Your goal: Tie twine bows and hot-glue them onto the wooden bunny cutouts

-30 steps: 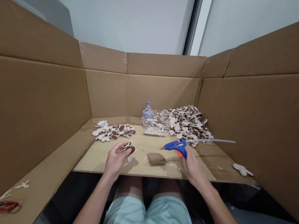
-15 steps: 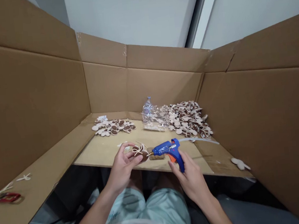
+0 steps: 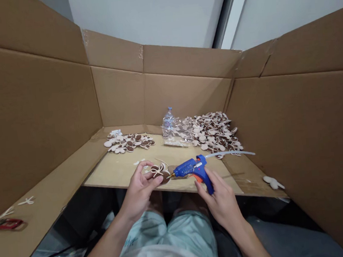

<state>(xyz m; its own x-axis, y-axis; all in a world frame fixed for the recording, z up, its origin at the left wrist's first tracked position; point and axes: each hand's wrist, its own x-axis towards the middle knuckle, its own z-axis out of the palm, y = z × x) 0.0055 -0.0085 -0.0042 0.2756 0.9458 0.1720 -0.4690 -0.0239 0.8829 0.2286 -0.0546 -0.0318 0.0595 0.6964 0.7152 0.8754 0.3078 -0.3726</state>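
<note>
My left hand (image 3: 142, 188) pinches a brown and cream fabric ornament (image 3: 165, 176), which carries a cream cord bow (image 3: 157, 170). In my right hand (image 3: 218, 192) is a blue hot glue gun (image 3: 190, 167), gripped by its handle with the orange trigger partly showing. Its metal nozzle points left and meets the edge of the ornament, though I cannot tell whether glue is coming out. A long translucent glue stick (image 3: 234, 153) sticks out of the gun's back end.
Cardboard walls (image 3: 186, 90) surround the board (image 3: 127, 169). Similar ornaments lie piled at back left (image 3: 130, 143) and back right (image 3: 214, 132). Between them stand a plastic bottle (image 3: 168, 120) and a clear bag (image 3: 176, 134). A red tool (image 3: 7, 224) and cord bow (image 3: 27, 200) lie left; one pale piece (image 3: 273, 182) lies right.
The view has shifted slightly. The glue gun is tilted a little more, nozzle down toward the ornament. Both hands keep their hold.
</note>
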